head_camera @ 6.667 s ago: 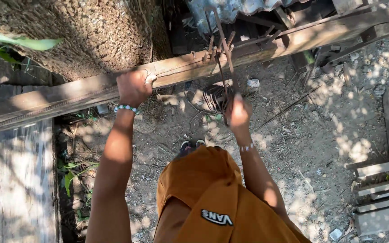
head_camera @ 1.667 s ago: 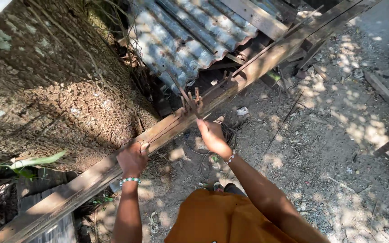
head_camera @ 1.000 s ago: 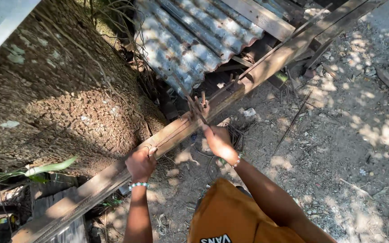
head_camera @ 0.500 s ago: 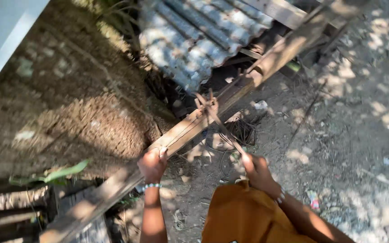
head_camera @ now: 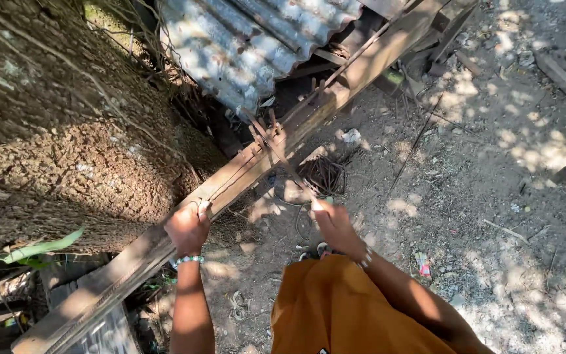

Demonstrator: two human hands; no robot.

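Head view: a long wooden plank (head_camera: 244, 174) is seen running slantwise from lower left to upper right, between a thick tree trunk (head_camera: 54, 131) and bare dirt ground (head_camera: 492, 216). The left hand (head_camera: 188, 226) is closed over the plank's near edge, where a thin steel wire (head_camera: 227, 185) is laid along the wood. The right hand (head_camera: 335, 226) is closed around the lower end of a rusty steel rod (head_camera: 283, 160); its upper end is set among short pegs (head_camera: 263, 131) fixed upright in the plank.

The rod is judged stiff, rough and fairly heavy for its thickness, so a full fist near its free end is best taken for leverage. The wire is judged springy and thin, with ends likely sharp; it is best pinned flat against the wood. A stack of bent wire squares (head_camera: 325, 174) lies on the ground below, and corrugated metal sheets (head_camera: 257, 39) lean behind the plank.
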